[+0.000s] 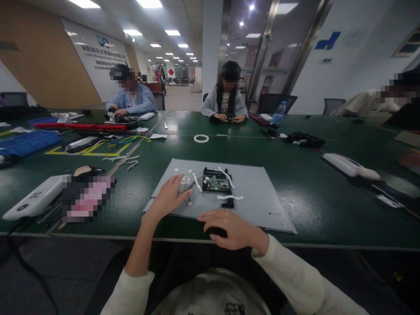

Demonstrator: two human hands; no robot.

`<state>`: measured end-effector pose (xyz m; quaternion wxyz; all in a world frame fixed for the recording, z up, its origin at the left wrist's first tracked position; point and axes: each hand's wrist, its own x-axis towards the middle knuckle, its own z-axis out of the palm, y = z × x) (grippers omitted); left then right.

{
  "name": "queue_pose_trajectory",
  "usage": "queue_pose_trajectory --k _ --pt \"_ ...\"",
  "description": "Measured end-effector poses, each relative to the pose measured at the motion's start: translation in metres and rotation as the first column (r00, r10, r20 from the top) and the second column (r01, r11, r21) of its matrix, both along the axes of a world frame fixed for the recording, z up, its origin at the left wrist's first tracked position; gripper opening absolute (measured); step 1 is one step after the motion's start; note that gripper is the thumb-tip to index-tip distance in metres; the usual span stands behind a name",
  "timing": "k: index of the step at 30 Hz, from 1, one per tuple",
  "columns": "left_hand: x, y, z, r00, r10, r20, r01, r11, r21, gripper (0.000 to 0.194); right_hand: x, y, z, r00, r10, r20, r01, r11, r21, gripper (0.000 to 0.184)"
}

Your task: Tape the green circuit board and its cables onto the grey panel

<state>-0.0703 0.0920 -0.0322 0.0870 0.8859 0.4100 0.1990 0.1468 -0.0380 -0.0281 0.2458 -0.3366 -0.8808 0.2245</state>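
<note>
A flat grey panel (256,183) lies on the table in front of me. Near its middle, a green circuit board (215,183) sits in a black bracket (229,204), with white tape strips (229,197) around it. My left hand (169,197) rests over the panel's left part, fingers stretched and thumb apart, beside a thin grey cable (193,189). At the front edge of the panel is my right hand (231,228), its fingers and thumb curled around a dark shape (216,231) that I cannot make out.
A ring of white tape (201,138) lies behind the panel. On the left are a white device (36,197), a blurred pink item (88,199) and a blue tray (31,142). A white handheld device (349,165) lies right. Two people sit opposite; another is at far right.
</note>
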Motion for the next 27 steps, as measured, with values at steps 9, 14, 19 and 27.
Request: queue_pose_trajectory --k 9,14,19,27 --pt "-0.026 -0.038 -0.014 0.990 0.129 -0.059 -0.128 0.992 0.011 0.049 -0.002 -0.001 -0.001 1.000 -0.022 0.012 0.022 1.000 0.010 0.023" --pt "-0.027 -0.040 -0.017 0.983 0.182 -0.031 -0.182 0.983 0.016 0.041 -0.005 -0.003 0.008 0.995 -0.056 0.081 0.056 0.998 0.001 0.025" --pt "-0.034 -0.039 -0.021 0.982 0.186 -0.012 -0.185 0.981 0.056 0.041 0.010 -0.005 0.025 0.972 -0.186 0.146 0.178 0.982 0.064 0.032" --pt "-0.032 -0.050 -0.028 0.968 0.232 -0.093 -0.218 0.967 0.134 0.044 0.089 0.038 0.015 0.826 -0.561 0.063 0.551 0.825 0.123 0.044"
